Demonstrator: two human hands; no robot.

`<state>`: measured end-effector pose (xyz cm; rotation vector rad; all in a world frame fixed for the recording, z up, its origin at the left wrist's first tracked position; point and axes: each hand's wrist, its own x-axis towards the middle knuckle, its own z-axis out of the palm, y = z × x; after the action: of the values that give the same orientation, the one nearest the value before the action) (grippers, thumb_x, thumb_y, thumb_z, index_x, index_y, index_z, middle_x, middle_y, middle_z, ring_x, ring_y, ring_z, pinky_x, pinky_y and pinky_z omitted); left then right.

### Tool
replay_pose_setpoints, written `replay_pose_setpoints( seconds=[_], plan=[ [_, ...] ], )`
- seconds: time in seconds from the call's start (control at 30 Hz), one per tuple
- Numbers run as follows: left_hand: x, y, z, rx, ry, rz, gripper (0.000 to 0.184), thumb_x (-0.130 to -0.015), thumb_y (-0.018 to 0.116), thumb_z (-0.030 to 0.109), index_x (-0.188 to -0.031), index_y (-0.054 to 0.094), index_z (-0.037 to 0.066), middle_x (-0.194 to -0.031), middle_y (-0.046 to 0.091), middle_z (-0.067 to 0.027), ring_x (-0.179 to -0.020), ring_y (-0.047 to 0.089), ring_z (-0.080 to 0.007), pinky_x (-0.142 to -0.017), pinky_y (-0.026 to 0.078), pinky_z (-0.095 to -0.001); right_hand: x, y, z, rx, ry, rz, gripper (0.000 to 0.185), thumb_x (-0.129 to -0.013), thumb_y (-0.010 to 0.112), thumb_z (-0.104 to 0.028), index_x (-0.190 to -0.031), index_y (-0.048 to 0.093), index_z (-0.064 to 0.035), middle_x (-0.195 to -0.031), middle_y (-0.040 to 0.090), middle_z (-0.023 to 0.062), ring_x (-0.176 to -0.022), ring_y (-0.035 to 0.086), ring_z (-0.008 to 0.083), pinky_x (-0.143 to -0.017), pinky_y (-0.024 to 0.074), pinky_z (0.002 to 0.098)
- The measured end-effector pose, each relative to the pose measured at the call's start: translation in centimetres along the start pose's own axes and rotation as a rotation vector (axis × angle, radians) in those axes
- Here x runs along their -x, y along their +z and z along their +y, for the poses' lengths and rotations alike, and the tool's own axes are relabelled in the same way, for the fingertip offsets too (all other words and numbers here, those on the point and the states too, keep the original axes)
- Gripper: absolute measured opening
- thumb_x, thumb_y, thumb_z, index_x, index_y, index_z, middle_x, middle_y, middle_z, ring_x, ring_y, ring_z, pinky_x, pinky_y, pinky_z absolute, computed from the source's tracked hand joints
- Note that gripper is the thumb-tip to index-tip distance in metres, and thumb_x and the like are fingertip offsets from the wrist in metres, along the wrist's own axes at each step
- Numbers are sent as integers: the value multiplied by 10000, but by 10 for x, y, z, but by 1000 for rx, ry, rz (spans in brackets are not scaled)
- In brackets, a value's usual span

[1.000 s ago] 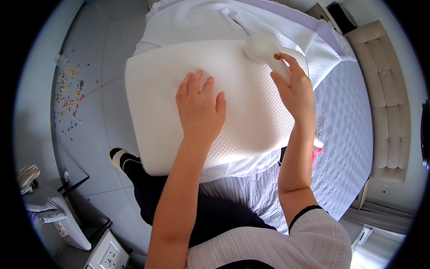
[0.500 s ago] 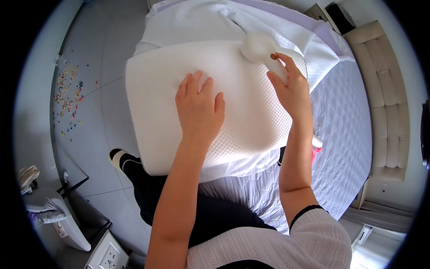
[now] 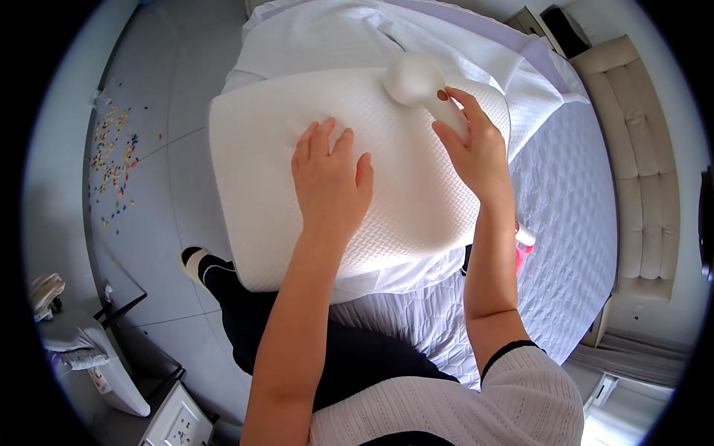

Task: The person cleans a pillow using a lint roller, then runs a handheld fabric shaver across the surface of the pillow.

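Note:
A white textured pillow (image 3: 401,171) lies across my lap and the bed. My left hand (image 3: 331,175) rests flat on its middle, fingers apart, holding nothing. At the pillow's upper right, my right hand (image 3: 476,141) grips the handle of a white round-headed device (image 3: 415,79) with a brown spot near its neck. The device's round head is against or just over the pillow's top surface; the exact contact is hard to tell.
White bedding (image 3: 320,44) lies bunched beyond the pillow. A quilted grey mattress (image 3: 569,193) extends right to a beige headboard (image 3: 643,171). A white and pink object (image 3: 525,236) lies beside my right forearm. Small colourful pieces (image 3: 113,160) are scattered on the floor at left.
My right hand has moved the white device a little to the left across the pillow. My left hand has stayed nearly in place.

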<state>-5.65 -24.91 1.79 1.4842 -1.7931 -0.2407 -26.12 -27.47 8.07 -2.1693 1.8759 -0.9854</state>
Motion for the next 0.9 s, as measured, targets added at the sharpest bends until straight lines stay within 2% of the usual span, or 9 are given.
replay_pose_setpoints(
  seconds=[0.1,0.17,0.2,0.3,0.37,0.47,0.63,0.77,0.9],
  plan=[
    [1,-1,-1,7,-10,0,343,-825,653,153,-1124,645,-15,-1298,541,-169,-1247,452,-359,-1032,363,-465,-1,-1,11,46,29,10,436,-824,704,-145,-1229,549,-109,-1131,677,103,-998,659,317,-813,526,391],
    [1,-1,-1,15,-14,-1,343,-824,653,153,-1123,646,-15,-1297,542,-169,-1246,453,-359,-1031,364,-464,-1,-8,21,247,162,107,419,-833,695,-166,-1225,559,-107,-1133,674,119,-996,659,324,-813,526,393],
    [1,-1,-1,6,-12,-1,340,-824,654,153,-1121,647,-14,-1295,543,-169,-1245,455,-358,-1029,365,-464,-1,-10,27,285,151,153,402,-842,685,-184,-1220,571,-110,-1136,672,134,-1001,656,331,-814,524,397],
    [1,1,0,-8,1,1,337,-823,655,153,-1116,648,-13,-1292,544,-168,-1243,456,-358,-1027,367,-464,4,-17,26,266,265,147,398,-843,684,-180,-1218,577,-104,-1132,672,135,-1004,656,329,-818,521,396],
    [1,2,0,-16,7,2,336,-822,656,153,-1114,649,-13,-1291,545,-168,-1242,456,-359,-1026,367,-465,7,-14,21,280,246,123,420,-835,692,-160,-1229,567,-88,-1135,673,125,-984,661,324,-816,521,389],
    [1,2,0,-19,12,9,337,-821,657,156,-1113,649,-13,-1292,544,-168,-1243,455,-359,-1024,367,-467,7,-10,9,-1,155,23,445,-817,713,-142,-1233,565,-86,-1145,675,107,-951,667,320,-811,522,370],
    [1,1,-1,0,-1,0,338,-822,657,158,-1111,648,-16,-1290,545,-168,-1247,452,-359,-1028,361,-467,5,-11,22,120,110,70,440,-827,703,-155,-1236,559,-78,-1130,679,106,-948,669,318,-812,522,381],
    [0,2,0,-9,0,-1,339,-822,658,158,-1112,647,-18,-1291,544,-171,-1244,453,-360,-1028,361,-468,13,-14,28,219,306,127,425,-848,678,-169,-1245,548,-94,-1145,669,123,-978,663,324,-808,522,390],
    [0,4,0,-39,27,7,338,-821,660,157,-1109,647,-19,-1289,544,-173,-1239,455,-359,-1026,365,-467,24,-2,17,125,149,152,450,-823,700,-109,-1241,538,-71,-1145,665,120,-982,662,330,-811,529,380]
  ],
)
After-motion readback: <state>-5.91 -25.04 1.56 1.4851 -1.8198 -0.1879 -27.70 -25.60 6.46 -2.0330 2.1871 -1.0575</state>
